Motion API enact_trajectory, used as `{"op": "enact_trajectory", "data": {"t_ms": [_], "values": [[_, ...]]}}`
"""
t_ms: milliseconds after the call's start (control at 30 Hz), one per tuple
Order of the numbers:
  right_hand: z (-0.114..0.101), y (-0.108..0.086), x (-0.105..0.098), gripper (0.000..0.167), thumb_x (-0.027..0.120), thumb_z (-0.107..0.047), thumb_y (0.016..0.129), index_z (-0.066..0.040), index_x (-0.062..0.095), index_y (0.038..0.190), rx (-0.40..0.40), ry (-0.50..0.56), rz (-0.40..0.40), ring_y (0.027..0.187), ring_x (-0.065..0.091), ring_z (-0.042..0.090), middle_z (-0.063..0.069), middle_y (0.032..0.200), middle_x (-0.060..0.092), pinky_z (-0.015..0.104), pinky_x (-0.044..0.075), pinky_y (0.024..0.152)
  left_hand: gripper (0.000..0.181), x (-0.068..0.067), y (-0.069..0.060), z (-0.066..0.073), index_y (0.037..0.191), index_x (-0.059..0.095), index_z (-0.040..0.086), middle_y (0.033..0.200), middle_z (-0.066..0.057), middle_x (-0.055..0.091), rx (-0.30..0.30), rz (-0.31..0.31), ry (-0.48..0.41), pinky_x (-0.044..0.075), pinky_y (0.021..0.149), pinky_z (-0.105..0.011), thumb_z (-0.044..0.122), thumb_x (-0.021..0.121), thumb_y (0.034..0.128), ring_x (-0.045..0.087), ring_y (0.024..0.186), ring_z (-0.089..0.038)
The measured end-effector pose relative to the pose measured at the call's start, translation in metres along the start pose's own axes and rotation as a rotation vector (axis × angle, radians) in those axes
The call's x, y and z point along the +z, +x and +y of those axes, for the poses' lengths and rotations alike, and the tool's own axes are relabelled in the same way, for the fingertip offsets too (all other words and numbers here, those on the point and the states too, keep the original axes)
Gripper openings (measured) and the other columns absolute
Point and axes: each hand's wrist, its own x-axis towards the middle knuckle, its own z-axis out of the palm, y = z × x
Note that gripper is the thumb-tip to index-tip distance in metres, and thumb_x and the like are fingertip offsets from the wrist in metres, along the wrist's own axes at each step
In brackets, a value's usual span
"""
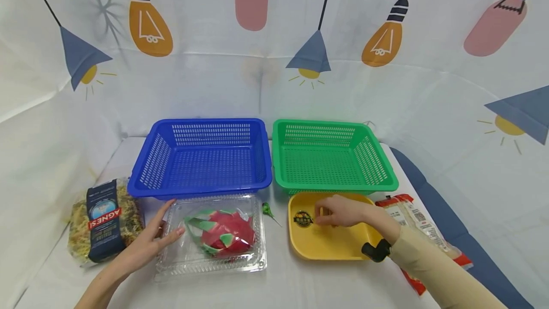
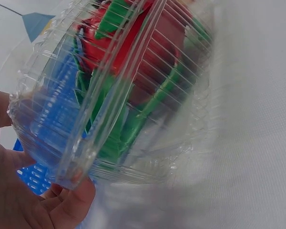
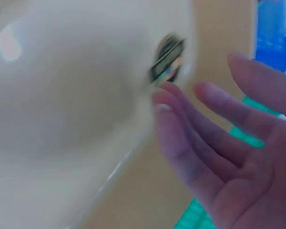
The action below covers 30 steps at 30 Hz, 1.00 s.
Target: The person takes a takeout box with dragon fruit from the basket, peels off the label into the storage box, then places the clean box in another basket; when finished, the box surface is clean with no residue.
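Note:
A clear plastic clamshell box [image 1: 259, 252] holds a red dragon fruit [image 1: 229, 232] with green scales. My left hand [image 1: 150, 240] grips the box by its left edge, and the left wrist view has the fingers around its ribbed rim [image 2: 78, 157]. Over the yellow tray [image 1: 317, 247], my right hand [image 1: 345, 210] has thumb and fingertips brought together. They appear to pinch the edge of a round black-and-gold sticker [image 1: 303, 219]. In the right wrist view, the blurred sticker [image 3: 168, 59] lies against the fingertips; the exact contact is hard to make out.
Behind stand a blue basket [image 1: 201, 190] and a green basket [image 1: 334, 187], side by side. A bag of pasta [image 1: 105, 223] lies at left, a red-and-white packet [image 1: 422, 225] at right. Between box and tray lies a small green pepper-like piece [image 1: 267, 209].

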Motion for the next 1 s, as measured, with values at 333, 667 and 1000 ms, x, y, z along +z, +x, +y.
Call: {"op": "enact_trajectory", "data": {"t_ms": [333, 667, 1000], "values": [[-0.053, 0.002, 0.018, 0.038, 0.061, -0.032, 0.100, -0.008, 0.056, 0.130, -0.019, 0.278, 0.311, 0.096, 0.063, 0.018, 0.004, 0.109, 0.065, 0.029, 0.054, 0.079, 0.085, -0.001, -0.001, 0.001, 0.161, 0.005, 0.011, 0.079, -0.003, 0.033, -0.024, -0.017, -0.001, 0.031, 0.057, -0.029, 0.026, 0.061, 0.0993, 0.033, 0.069, -0.012], [-0.093, 0.030, 0.057, 0.063, 0.060, -0.032, 0.101, -0.008, 0.032, 0.152, -0.010, 0.546, 0.302, 0.127, 0.054, 0.034, 0.022, 0.144, 0.046, 0.052, 0.045, 0.105, 0.084, 0.000, -0.001, 0.000, 0.161, 0.005, 0.009, 0.081, -0.003, 0.032, -0.042, -0.016, 0.016, 0.030, 0.058, -0.028, 0.024, 0.061, 0.0996, 0.032, 0.071, -0.013], [-0.108, 0.064, 0.089, 0.067, 0.059, -0.031, 0.101, -0.004, 0.028, 0.154, -0.098, 0.493, 0.395, 0.104, 0.058, 0.023, 0.020, 0.133, 0.045, 0.032, 0.053, 0.085, 0.084, 0.000, -0.002, 0.000, 0.161, 0.006, 0.011, 0.080, -0.003, 0.033, -0.030, -0.007, 0.011, 0.031, 0.057, -0.028, 0.027, 0.062, 0.0992, 0.033, 0.070, -0.012]]}}
